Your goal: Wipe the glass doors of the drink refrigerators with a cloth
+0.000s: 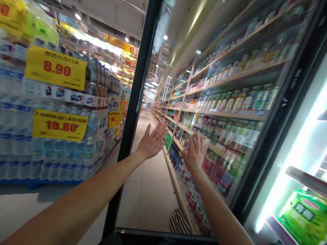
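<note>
A glass door (153, 204) with a black frame stands open in front of me. My left hand (152, 139) is raised at the glass, palm flat and fingers spread, with nothing in it. To its right, my right hand (195, 149) is up against the pane with its fingers bent and close together. Motion blurs this hand. A pale, crumpled edge shows beside its fingers, but I cannot make out what it is.
Stacked packs of water bottles (58, 149) stand at left, with yellow price signs (55, 68). Shelves of bottles (230, 102) and striped fabric (180, 221) appear in the glass. At right, a lit cooler shelf (306, 180) holds a green package (305, 216).
</note>
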`<action>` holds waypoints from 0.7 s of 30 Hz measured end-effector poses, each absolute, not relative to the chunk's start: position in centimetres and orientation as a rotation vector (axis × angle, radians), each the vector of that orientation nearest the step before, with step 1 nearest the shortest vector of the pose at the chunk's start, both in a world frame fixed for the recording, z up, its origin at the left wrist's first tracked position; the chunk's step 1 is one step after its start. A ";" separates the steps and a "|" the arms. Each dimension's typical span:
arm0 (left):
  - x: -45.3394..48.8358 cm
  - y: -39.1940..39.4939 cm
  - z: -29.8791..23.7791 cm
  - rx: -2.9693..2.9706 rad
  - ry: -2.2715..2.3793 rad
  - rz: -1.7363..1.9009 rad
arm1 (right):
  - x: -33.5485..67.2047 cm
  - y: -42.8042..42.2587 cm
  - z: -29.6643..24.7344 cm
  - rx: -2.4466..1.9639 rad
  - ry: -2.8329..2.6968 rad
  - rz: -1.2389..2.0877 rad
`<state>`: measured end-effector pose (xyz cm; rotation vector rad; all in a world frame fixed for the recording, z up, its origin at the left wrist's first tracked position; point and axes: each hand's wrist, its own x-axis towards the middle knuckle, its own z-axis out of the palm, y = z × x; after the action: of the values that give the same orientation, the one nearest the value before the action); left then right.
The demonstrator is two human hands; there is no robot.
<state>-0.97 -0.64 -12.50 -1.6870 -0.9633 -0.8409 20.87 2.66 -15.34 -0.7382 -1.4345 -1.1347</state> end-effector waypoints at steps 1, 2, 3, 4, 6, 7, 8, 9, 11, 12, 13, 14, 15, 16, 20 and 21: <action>-1.0 -0.6 -12.5 -1.688 -0.957 -0.847 | 20.5 2.5 -15.8 -0.696 -1.537 -1.166; -1.0 -0.7 -12.4 -1.686 -0.951 -0.854 | 20.3 2.4 -16.3 -0.650 -1.638 -1.203; -1.0 -0.7 -12.4 -1.682 -0.947 -0.858 | 20.5 2.4 -16.6 -0.610 -1.707 -1.239; -1.0 -0.7 -12.4 -1.678 -0.946 -0.857 | 21.0 2.4 -16.8 -0.594 -1.726 -1.266; -1.0 -0.6 -12.5 -1.669 -0.948 -0.850 | 22.7 2.8 -16.6 -0.657 -1.608 -1.268; -1.0 -0.6 -12.5 -1.666 -0.949 -0.846 | 23.6 3.0 -16.4 -0.718 -1.510 -1.241; -1.0 -0.6 -12.5 -1.667 -0.949 -0.844 | 24.4 3.2 -16.3 -0.776 -1.419 -1.208; -1.0 -0.5 -12.5 -1.669 -0.950 -0.845 | 24.8 3.3 -16.2 -0.827 -1.348 -1.175; -1.0 -0.4 -12.6 -1.675 -0.950 -0.855 | 24.8 3.2 -16.4 -0.855 -1.321 -1.156; -1.0 -0.4 -12.6 -1.675 -0.950 -0.858 | 24.4 3.1 -16.7 -0.828 -1.368 -1.174; -1.0 -0.4 -12.5 -1.673 -0.952 -0.859 | 23.9 2.9 -17.1 -0.785 -1.440 -1.199; -1.0 -0.4 -12.5 -1.670 -0.952 -0.858 | 23.4 2.7 -17.4 -0.733 -1.532 -1.225; -1.0 -0.4 -12.5 -1.667 -0.952 -0.856 | 23.0 2.5 -17.8 -0.677 -1.629 -1.247; -1.0 -0.4 -12.5 -1.666 -0.953 -0.854 | 23.0 2.4 -17.9 -0.631 -1.707 -1.261; -1.0 -0.5 -12.5 -1.663 -0.945 -0.859 | 25.3 2.8 -17.4 -0.711 -1.565 -1.219; -1.1 -0.4 -12.5 -1.663 -0.942 -0.862 | 26.0 3.0 -17.2 -0.768 -1.465 -1.187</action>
<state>-1.06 -0.44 -12.55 -1.6627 -0.9421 -0.8620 25.99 3.00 -17.18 -0.7683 -1.4651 -1.1869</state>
